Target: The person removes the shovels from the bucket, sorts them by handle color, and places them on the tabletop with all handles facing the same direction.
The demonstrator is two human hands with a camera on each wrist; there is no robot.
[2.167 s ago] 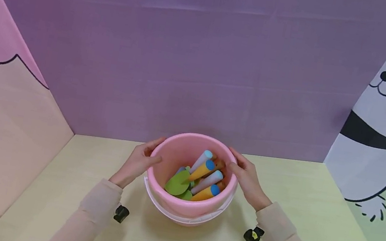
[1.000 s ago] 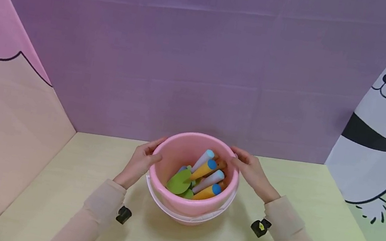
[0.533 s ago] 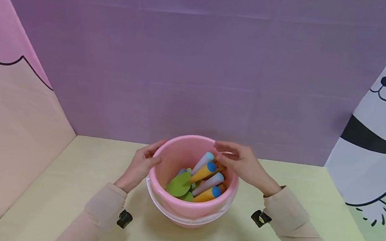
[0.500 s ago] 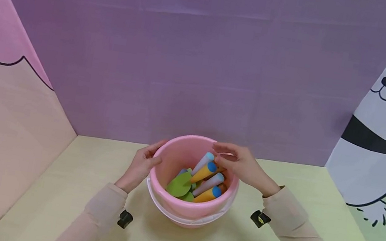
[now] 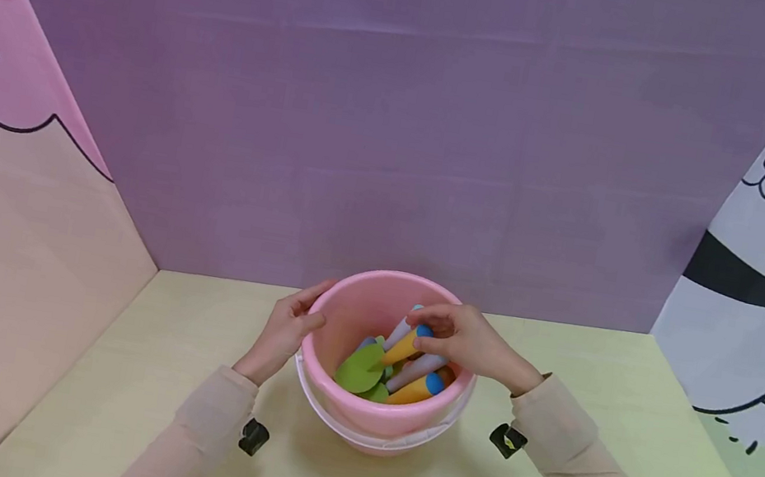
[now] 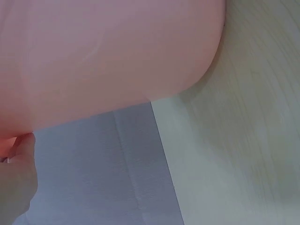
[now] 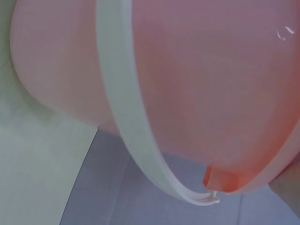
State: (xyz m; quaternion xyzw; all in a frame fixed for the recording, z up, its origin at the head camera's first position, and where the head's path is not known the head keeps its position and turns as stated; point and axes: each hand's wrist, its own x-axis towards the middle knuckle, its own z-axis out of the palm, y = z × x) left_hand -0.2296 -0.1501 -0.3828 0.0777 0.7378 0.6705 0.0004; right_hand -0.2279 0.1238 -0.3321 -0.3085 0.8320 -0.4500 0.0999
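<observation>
The left hand (image 5: 279,335) gripped the rim of the smooth, rounded pink bucket (image 5: 369,415); inside it, the right hand (image 5: 467,341) seemed to pinch a toy spade (image 5: 399,348) (its fingers hid the contact) by its tapered, blue-ended shaft. The lilac handle (image 5: 417,371) beside it could have snagged, perhaps tipping the plastic-looking bucket if the left grip slackened.

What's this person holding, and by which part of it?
The left grip holds the pink bucket by its left rim. The right grip is at the blue end of an orange handle; whether it holds it cannot be told.
</observation>
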